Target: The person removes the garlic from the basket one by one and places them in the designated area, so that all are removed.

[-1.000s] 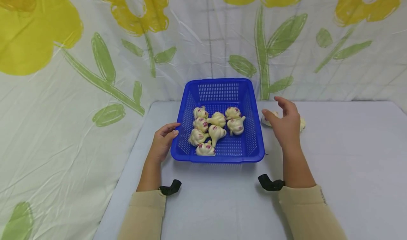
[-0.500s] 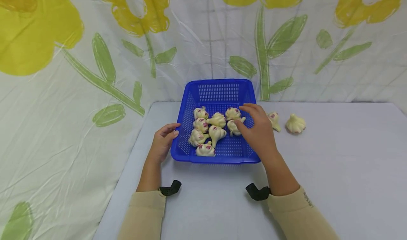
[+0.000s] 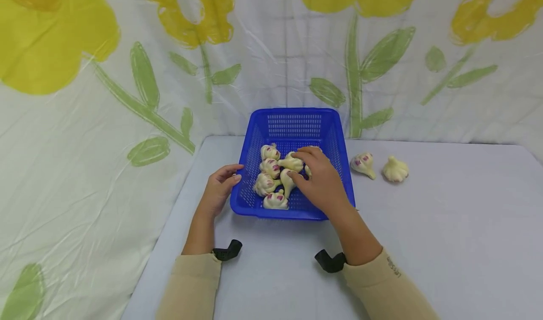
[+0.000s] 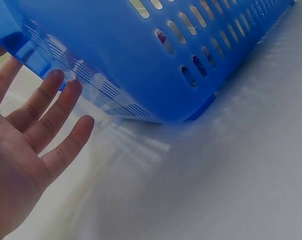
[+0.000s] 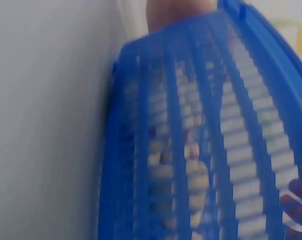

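The left hand, fingers loosely spread, is at the blue basket; the right hand, fingers parted, is over garlic bulbs inside (contact is hard to tell). Two other bulbs lie on the tabletop.

Head cam: fairly bright, even light; faint soft shadow on table beside R sleeve. L wrist: dimmer, pale light streaks on table nr basket. R wrist: blurred & hazy, basket smeared; L side dull grey, upper R brighter.
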Available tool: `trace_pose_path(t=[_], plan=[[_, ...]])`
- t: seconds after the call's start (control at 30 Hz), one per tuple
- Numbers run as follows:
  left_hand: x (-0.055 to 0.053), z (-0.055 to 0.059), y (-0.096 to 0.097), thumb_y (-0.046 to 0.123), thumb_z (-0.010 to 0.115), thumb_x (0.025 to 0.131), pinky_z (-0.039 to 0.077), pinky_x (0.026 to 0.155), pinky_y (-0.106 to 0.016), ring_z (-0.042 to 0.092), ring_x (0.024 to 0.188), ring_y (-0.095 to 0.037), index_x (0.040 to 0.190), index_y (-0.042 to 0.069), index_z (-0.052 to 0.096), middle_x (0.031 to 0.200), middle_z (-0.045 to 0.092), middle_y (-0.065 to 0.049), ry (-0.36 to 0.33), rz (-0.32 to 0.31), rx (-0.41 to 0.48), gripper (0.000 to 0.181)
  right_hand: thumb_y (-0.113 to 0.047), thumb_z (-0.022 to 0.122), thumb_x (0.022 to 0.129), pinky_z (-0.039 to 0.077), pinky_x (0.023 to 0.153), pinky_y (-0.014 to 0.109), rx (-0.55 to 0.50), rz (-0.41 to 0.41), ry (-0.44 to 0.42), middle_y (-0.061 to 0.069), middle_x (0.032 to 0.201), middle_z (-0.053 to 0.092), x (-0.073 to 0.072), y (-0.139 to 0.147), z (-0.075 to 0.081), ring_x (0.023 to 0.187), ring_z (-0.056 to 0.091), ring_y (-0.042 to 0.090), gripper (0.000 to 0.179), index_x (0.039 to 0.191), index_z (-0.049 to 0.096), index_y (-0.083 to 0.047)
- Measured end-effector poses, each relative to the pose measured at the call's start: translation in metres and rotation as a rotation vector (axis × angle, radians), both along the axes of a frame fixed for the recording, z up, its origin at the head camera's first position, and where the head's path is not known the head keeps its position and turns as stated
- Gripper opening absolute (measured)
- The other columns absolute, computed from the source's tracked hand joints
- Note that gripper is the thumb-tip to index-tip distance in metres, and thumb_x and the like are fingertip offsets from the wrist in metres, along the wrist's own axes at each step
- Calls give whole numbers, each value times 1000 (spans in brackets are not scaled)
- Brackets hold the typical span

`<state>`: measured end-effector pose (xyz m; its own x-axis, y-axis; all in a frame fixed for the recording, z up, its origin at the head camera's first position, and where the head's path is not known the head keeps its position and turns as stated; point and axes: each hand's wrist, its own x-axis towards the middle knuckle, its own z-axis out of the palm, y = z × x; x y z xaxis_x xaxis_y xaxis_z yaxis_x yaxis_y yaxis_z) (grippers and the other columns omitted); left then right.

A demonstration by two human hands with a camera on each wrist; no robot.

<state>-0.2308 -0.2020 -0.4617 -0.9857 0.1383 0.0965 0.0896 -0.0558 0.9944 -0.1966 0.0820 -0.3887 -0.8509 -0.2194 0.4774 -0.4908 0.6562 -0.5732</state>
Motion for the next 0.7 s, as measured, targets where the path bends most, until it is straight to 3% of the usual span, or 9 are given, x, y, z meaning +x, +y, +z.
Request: trace_pose_path(t=[0.1, 0.23, 0.4, 0.7], plan=[[0, 1, 0, 13, 62, 93, 54, 83, -24, 58, 100, -14, 121, 10, 65, 113, 59, 0, -1, 2, -9, 28, -26, 73, 89, 49, 101, 44, 24, 14, -47, 5, 130, 59, 1, -18, 3, 125, 54, 25, 41, 127, 64, -13], [1, 1, 1, 13, 62, 94, 54, 83, -24, 58, 102, -14, 120, 13, 65, 114, 61, 2, -4, -5, -16, 26, -29, 72, 89, 50, 100, 42, 89, 28, -122, 6, 134, 58, 1, -39, 4, 126, 55, 25, 42, 129, 63, -15], [0, 2, 1, 13, 62, 93, 54, 82, -24, 58, 101, -14, 118, 13, 66, 114, 61, 1, 12, -7, -2, 25, -30, 73, 89, 51, 99, 44, 144, 32, -227, 5, 137, 57, -1, -49, 2, 127, 54, 25, 46, 132, 61, -18], [-2, 0, 1, 12, 62, 93, 54, 82, -24, 59, 103, -15, 118, 14, 66, 114, 62, 2, 8, 2, 5, 25, -37, 71, 89, 43, 106, 49, 265, 189, -472, 5, 146, 51, -5, -50, -5, 134, 49, 26, 56, 139, 55, -18]])
